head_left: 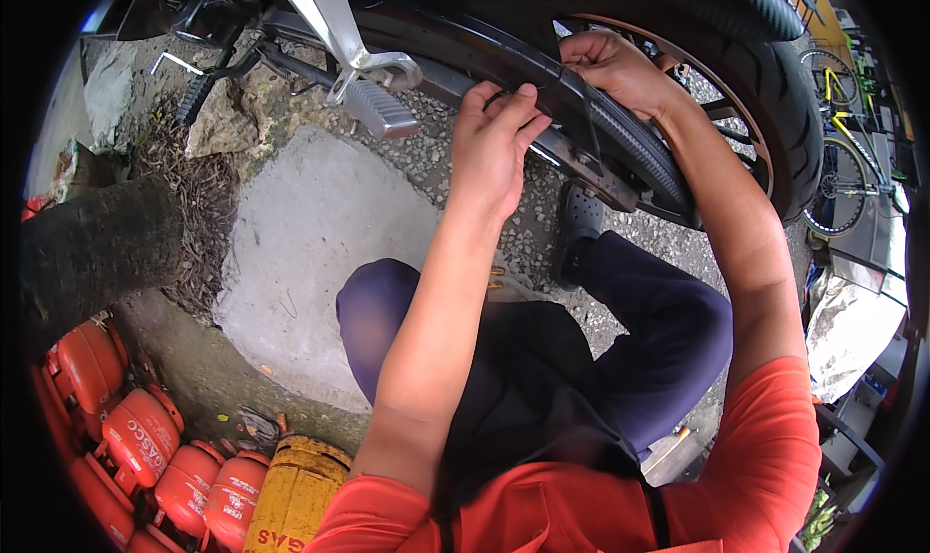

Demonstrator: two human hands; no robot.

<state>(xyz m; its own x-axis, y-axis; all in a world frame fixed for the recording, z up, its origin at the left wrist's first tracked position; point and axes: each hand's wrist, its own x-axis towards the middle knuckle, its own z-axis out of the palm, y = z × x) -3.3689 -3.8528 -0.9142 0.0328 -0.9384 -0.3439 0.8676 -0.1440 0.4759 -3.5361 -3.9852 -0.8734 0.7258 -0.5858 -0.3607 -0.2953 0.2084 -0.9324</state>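
Red cylinders (142,439) sit at the near left of the concrete slab (315,262). A rock (221,125) lies beyond the slab; a bicycle (841,124) stands well right of the slab.

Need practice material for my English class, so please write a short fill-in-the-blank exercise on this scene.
1. Between the left hand and the right hand, the one nearer the silver footrest is the ____.
2. The tyre to the right of the hands is coloured ____.
3. Beside the red gas cylinders is another cylinder coloured ____.
4. The shirt sleeves are coloured ____.

Missing words: left; black; yellow; red.
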